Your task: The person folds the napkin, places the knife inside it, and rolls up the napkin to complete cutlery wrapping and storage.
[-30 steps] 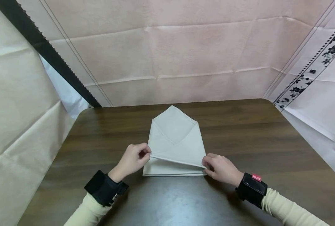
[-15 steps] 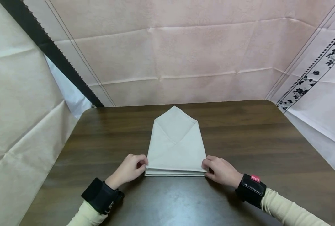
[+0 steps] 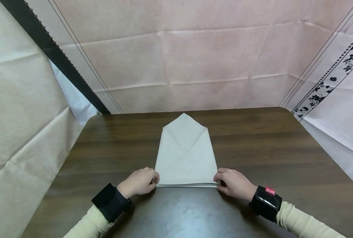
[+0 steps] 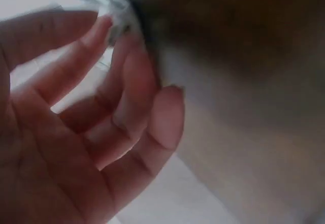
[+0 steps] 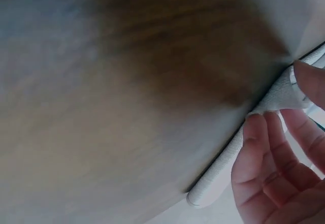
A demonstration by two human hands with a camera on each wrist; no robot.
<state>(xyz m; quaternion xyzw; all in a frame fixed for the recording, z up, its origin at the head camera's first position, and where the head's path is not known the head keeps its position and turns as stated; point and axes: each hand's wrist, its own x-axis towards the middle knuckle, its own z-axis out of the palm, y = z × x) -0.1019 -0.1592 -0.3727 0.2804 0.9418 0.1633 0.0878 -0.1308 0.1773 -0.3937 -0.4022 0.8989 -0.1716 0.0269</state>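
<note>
A white cloth napkin (image 3: pixel 186 153), folded into an envelope-like shape with a peaked far end, lies flat on the brown table (image 3: pixel 117 142). Its near edge shows several stacked layers. My left hand (image 3: pixel 140 181) pinches the near left corner of the napkin between thumb and fingers, and the left wrist view shows the layered corner (image 4: pixel 114 3) at the fingertips. At the near right corner my right hand (image 3: pixel 234 183) pinches the layers likewise. In the right wrist view, the cloth edge (image 5: pixel 277 94) runs between thumb and fingers. Each hand hides its own corner.
Pale creased fabric (image 3: pixel 206 59) hangs behind the table's far edge and down both sides. A black band (image 3: pixel 60 59) crosses it at left, a floral strip (image 3: pixel 322 86) at right. Black wrist straps (image 3: pixel 111 202) sit over cream sleeves.
The upper flap, held raised across the napkin, has come down toward me to line up with the near edge. My left hand has moved nearer with it; my right hand has barely moved.
</note>
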